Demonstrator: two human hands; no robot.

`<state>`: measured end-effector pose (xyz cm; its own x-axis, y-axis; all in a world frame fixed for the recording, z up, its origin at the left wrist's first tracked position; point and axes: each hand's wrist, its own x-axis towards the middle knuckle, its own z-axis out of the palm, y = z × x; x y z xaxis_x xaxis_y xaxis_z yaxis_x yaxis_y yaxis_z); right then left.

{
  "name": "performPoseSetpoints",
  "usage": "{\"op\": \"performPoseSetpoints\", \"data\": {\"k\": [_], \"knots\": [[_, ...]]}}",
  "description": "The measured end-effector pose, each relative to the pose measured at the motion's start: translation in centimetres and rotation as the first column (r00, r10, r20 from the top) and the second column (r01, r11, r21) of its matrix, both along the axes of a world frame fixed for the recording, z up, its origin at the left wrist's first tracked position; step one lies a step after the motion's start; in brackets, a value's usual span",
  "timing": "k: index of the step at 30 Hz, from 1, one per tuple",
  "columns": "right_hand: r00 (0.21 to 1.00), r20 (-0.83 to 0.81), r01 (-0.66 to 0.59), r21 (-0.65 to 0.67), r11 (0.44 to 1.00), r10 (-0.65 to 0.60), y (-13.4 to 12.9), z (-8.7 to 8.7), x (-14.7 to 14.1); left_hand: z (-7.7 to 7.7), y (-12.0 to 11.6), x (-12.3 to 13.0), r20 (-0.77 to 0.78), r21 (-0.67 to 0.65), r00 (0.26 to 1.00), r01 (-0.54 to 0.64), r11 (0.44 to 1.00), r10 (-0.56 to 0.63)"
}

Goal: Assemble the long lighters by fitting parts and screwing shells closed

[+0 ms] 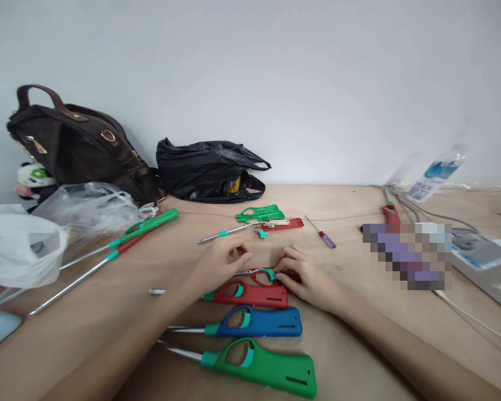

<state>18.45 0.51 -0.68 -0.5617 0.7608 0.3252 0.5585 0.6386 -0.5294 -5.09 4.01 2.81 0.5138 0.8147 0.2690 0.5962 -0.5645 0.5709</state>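
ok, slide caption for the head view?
Right hand on a red lighter, left hand nearby, opened lighter and screwdriver beyond.

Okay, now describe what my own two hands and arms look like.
Your left hand and right hand are both bare: five-fingered, slim, with no gloves. No ring, watch or bracelet shows on either. The left forearm and right forearm are slender and uncovered, with no sleeve in view. Fine details of the nails are too small to tell.

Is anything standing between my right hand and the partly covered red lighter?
Nothing visible: your right hand has its fingers at the partly covered red lighter. The next red lighter lies nearer you, not between.
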Motion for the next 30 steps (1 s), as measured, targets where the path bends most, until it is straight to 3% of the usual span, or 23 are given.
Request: {"op": "performPoseSetpoints", "data": {"k": [3,7,19,30], "knots": [[1.0,0.028,0.0,0.017,1.0,-0.001,0.0,0.2,0.1,0.8,0.0,-0.8,-0.097,-0.028,0.99,0.096,0.995,-0.098],[0.998,0.055,-0.003,0.034,0.999,0.002,0.0,0.2,0.2,0.4,-0.6,-1.0,-0.166,-0.079,0.973,0.151,0.985,-0.162],[0.994,-0.093,0.052,0.028,0.998,-0.049,-0.2,-1.1,-0.5,-1.0,-0.6,-0.9,-0.178,-0.005,0.971,0.164,0.986,-0.162],[0.995,-0.086,0.046,0.016,0.999,-0.045,0.0,-0.2,-0.9,-1.0,-0.3,-1.0,-0.203,-0.018,0.965,0.165,0.986,-0.165]]}}
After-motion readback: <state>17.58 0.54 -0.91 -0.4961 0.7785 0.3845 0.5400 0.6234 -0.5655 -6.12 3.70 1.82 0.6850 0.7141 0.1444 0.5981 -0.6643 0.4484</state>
